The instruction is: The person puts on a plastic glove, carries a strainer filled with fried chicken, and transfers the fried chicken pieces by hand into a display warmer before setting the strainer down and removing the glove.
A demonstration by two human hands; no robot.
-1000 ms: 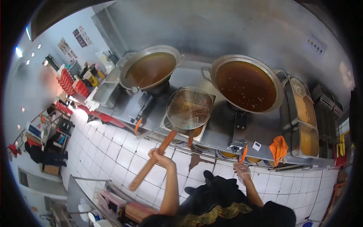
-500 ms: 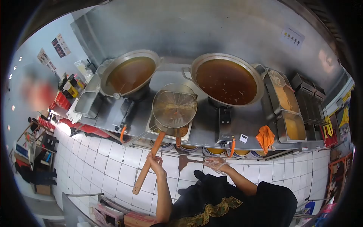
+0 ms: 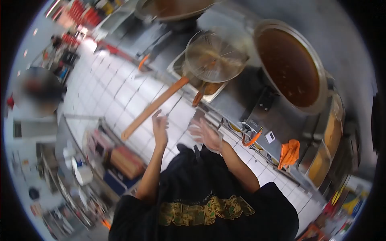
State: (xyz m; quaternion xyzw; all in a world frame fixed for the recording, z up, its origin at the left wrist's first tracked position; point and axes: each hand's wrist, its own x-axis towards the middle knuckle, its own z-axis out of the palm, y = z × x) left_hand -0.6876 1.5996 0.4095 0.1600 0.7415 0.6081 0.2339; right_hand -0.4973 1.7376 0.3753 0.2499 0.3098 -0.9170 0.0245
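Note:
A large round wire strainer (image 3: 215, 58) rests over a metal tray (image 3: 177, 66) at the counter's edge. Its long wooden handle (image 3: 155, 108) sticks out over the floor. My left hand (image 3: 160, 128) is just to the right of that handle, apart from it, with nothing in its loosely bent fingers. Facing it, my right hand (image 3: 207, 134) wears a clear plastic glove and spreads its fingers, also holding nothing. A second, shorter brown handle (image 3: 197, 99) juts from the tray below the strainer.
A wide pan of brown liquid (image 3: 287, 68) stands on the counter, and another pan (image 3: 173, 10) is partly cut off above. An orange cloth (image 3: 289, 154) lies by a small white device (image 3: 269, 137). Behind me on the left are a cardboard box (image 3: 128, 162) and metal racks.
My left hand has let go of the strainer's wooden handle. My right hand has come closer to the left, its fingers now spread. The view has turned and tipped down toward the floor.

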